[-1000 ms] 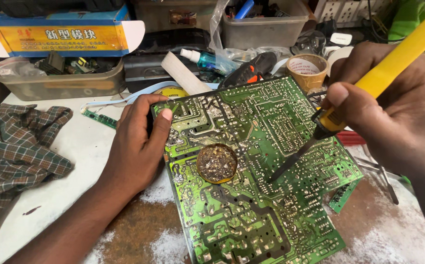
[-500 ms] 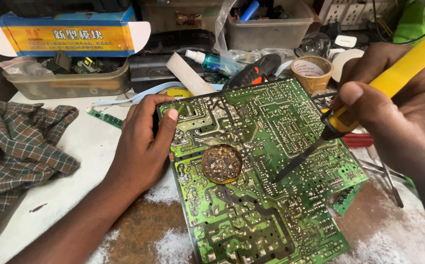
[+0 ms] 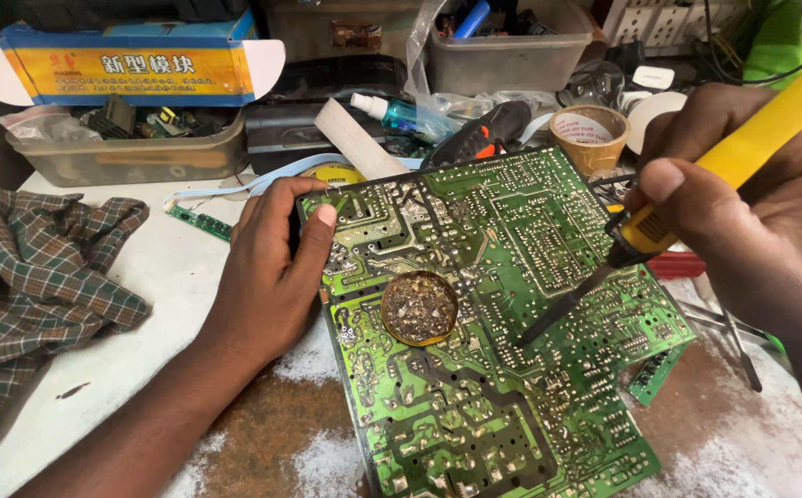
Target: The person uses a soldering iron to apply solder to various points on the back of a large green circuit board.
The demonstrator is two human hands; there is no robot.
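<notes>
- You are pinning the large green circuit board (image 3: 493, 323), lying solder side up on the white, rust-stained counter (image 3: 143, 304), with your left hand (image 3: 272, 267); its grip is spread flat, thumb pressing the board's far-left corner, closed on nothing.
- Your right hand (image 3: 742, 212) is clamping its grip on the yellow-handled soldering iron (image 3: 696, 184), and the dark tip is touching the joints right of the board's middle.
- The small round tin of brownish flux (image 3: 419, 308) is sitting on the board, just left of the tip.
- Judging by this, the joint work is under way; which joints are finished is too fine to tell.
- Compared with a second ago, the tip is sitting at nearly the same spot, and both hands are holding as before.
</notes>
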